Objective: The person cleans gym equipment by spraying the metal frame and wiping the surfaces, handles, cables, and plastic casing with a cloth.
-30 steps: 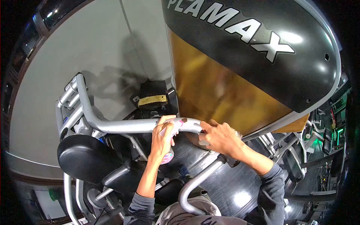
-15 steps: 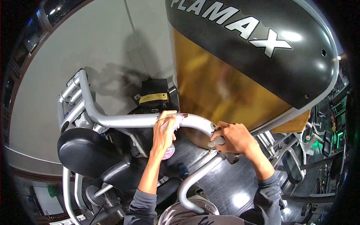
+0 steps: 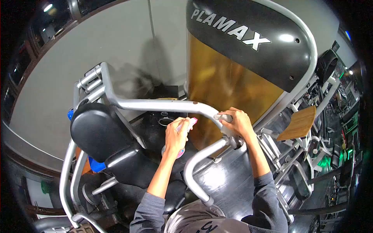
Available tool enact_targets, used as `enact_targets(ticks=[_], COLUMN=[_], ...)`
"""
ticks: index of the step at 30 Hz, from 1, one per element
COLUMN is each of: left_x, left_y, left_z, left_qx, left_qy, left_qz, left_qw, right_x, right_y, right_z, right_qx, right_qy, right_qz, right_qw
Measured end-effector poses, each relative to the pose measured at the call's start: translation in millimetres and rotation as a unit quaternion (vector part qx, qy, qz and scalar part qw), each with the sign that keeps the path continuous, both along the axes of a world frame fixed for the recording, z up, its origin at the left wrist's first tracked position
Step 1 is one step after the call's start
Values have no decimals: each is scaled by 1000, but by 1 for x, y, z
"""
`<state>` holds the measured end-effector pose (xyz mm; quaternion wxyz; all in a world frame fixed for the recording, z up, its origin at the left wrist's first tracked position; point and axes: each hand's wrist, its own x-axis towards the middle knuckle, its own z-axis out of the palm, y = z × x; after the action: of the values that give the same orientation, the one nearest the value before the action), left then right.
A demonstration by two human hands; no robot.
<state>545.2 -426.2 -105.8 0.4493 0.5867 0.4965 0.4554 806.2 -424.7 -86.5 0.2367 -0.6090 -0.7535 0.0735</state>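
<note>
My left hand (image 3: 176, 136) is wrapped round a spray bottle with a pink and white nozzle (image 3: 191, 122); part of its labelled body shows below the fingers. The bottle is just under a curved silver tube (image 3: 163, 105) of a gym machine. To the right, my right hand (image 3: 237, 122) is closed round a grey object (image 3: 223, 117), which lies against the tube near its bend. I cannot make out exactly what the grey object is.
A black padded seat back (image 3: 93, 130) is at the left, with silver frame bars around it. The black and gold PLAMAX machine cover (image 3: 233, 85) rises ahead. A lower curved handle (image 3: 190, 171) sticks out near my body. More equipment stands at the right.
The view has shifted, showing more of the right side. My right hand and the grey object are now higher on the tube's bend. My left hand with the bottle has dropped below the tube.
</note>
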Motion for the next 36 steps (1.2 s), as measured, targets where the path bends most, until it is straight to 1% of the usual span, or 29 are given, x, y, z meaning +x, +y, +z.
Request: enact_targets(ticks=[1,2,3,4,5,6,7,9,10,11,13,15,17,18,19,20,22,23,24,25,26,27,29,30,31,32,33,35,36], left_x=[3,7,11,15,19,21,25,37,42,47,54,62,70,74,77,78,80,80,81,81,81,82,83,83,85,84,84,88,90], left_y=[-11,-18,-23,-27,-30,-32,-33,-37,-37,-40,-41,-38,-34,-33,-30,-26,-21,-19,-16,-16,-15,-16,-15,-17,-20,-19,-20,-21,-21], left_z=[4,2,-1,-1,0,1,2,1,1,1,8,7,0,-1,-3,-4,-5,-8,-9,-12,-13,-5,-11,-8,-2,-3,-6,-6,-6], left_qx=[0,29,58,63,63,64,70,116,104,108,109,126,113,91,91,67,17,24,23,20,4,20,3,3,28,24,19,18,20], left_qy=[29,46,63,60,88,119,122,87,100,102,147,147,121,95,94,78,53,44,35,27,15,21,-23,1,32,37,41,49,55], left_qz=[-3,-4,-6,-5,-14,-23,-22,-19,-9,-5,26,47,68,72,80,75,57,34,28,22,27,13,26,24,13,26,39,51,51], left_qw=[1000,999,996,996,994,991,990,989,990,989,983,980,984,989,988,992,997,998,999,999,1000,1000,999,1000,999,999,998,997,997], right_x=[9,17,20,23,26,19,13,4,1,-1,-5,-10,-9,-2,4,11,24,33,44,60,71,83,86,84,79,72,65,56,59], right_y=[-9,-17,-24,-29,-33,-36,-36,-31,-24,-19,5,28,46,54,59,61,53,45,31,25,11,4,-2,1,7,15,24,38,39], right_z=[0,-3,-10,-15,-19,-14,-14,-21,-19,-22,-27,-32,-26,-26,-29,-34,-41,-46,-41,-58,-57,-62,-55,-57,-58,-56,-59,-67,-66], right_qx=[-33,-45,-40,-29,-17,-26,-20,44,14,18,8,5,-74,-125,-139,-150,-162,-153,-188,-190,-227,-244,-256,-265,-194,-118,-122,-96,-111], right_qy=[4,-2,-5,6,19,6,9,14,19,21,21,52,39,49,82,105,147,146,167,172,189,191,210,207,233,259,260,285,299], right_qz=[-20,-31,-31,-35,-39,-46,-45,-97,-102,-99,-103,-91,-81,-57,-53,-49,-23,-19,-3,14,28,52,73,80,100,121,131,119,137], right_qw=[999,999,999,999,999,999,999,994,994,995,994,994,993,989,985,982,975,977,968,967,955,949,941,938,948,951,949,946,938])
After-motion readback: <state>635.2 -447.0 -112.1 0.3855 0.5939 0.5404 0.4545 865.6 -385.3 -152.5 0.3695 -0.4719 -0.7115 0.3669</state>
